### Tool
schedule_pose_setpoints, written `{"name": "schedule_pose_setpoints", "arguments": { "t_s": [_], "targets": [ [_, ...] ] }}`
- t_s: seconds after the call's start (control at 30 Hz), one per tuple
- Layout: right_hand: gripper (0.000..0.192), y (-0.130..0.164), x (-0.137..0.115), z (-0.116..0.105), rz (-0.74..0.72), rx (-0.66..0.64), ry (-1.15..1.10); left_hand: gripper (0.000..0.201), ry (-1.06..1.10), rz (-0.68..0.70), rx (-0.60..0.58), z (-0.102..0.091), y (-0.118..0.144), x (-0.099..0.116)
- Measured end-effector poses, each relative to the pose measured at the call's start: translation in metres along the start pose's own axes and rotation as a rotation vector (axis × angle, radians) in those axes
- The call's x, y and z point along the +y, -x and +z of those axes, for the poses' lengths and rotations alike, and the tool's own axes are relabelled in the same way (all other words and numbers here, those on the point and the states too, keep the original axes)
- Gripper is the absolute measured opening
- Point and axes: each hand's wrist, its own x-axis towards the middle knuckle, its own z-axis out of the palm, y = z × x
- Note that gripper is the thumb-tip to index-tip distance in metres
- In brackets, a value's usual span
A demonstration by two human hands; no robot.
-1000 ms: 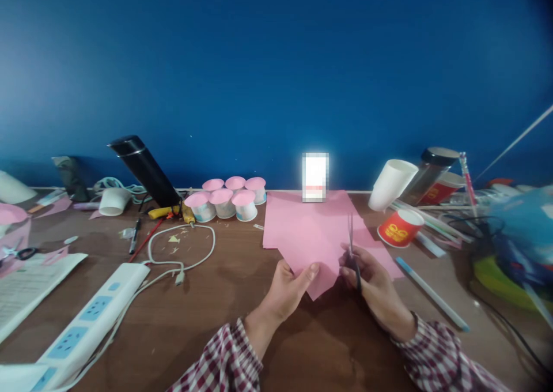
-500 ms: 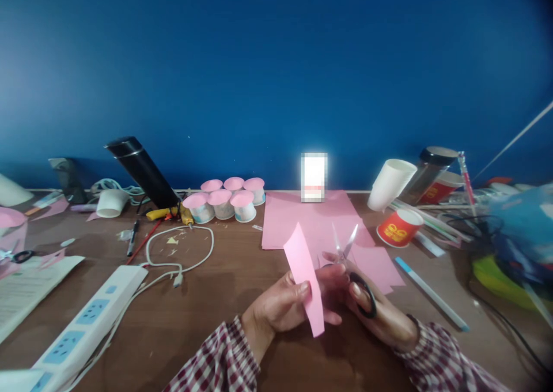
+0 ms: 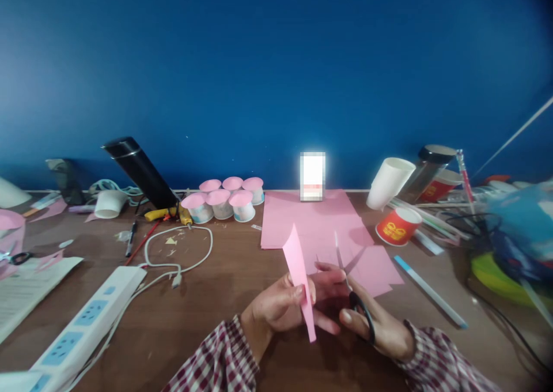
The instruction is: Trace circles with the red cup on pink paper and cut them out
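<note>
My left hand (image 3: 280, 308) pinches a pink paper piece (image 3: 299, 276) that stands almost edge-on above the brown table (image 3: 207, 305). My right hand (image 3: 374, 323) grips black-handled scissors (image 3: 352, 282) just right of that paper, with the blades parted and pointing up and away from me. Behind both hands lie pink paper sheets (image 3: 315, 219) flat on the table. Both sleeves are checked red and white.
Several pink-lidded small cups (image 3: 224, 199) stand at the back, left of the sheets. A red paper cup (image 3: 397, 226), a white cup (image 3: 386, 183) and a blue-tipped pen (image 3: 430, 291) lie to the right. A white power strip (image 3: 86, 328), white cable (image 3: 181, 253) and black flask (image 3: 140, 170) are left.
My left hand lifted the pink piece off the table and turned it nearly edge-on. The scissors opened and tilted, and my right hand drew closer to me.
</note>
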Motion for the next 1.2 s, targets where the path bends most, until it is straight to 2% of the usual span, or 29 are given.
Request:
{"name": "schedule_pose_setpoints", "arguments": {
  "t_s": [0.17,0.33,0.53,0.7,0.93,1.2],
  "targets": [
    [0.065,-0.001,-0.004,0.002,-0.012,0.043,0.033,0.017,0.039,-0.005,-0.002,0.004,-0.003,0.005],
    [0.067,-0.002,-0.01,0.003,0.043,0.044,0.01,0.017,0.013,-0.069,-0.003,0.002,-0.001,0.004],
    [0.059,0.0,-0.009,0.0,0.006,0.103,0.044,0.022,-0.021,-0.111,-0.001,0.002,-0.001,0.002],
    [0.066,0.003,-0.004,0.001,0.003,0.037,0.023,0.017,-0.006,-0.076,-0.021,0.003,-0.002,0.002],
    [0.067,0.001,-0.003,0.002,0.045,0.012,0.025,0.026,-0.027,-0.087,-0.012,-0.002,0.0,0.0],
    [0.05,-0.001,-0.012,0.003,-0.002,0.053,0.005,0.024,-0.018,-0.101,-0.026,0.002,-0.001,0.002]
  ]
}}
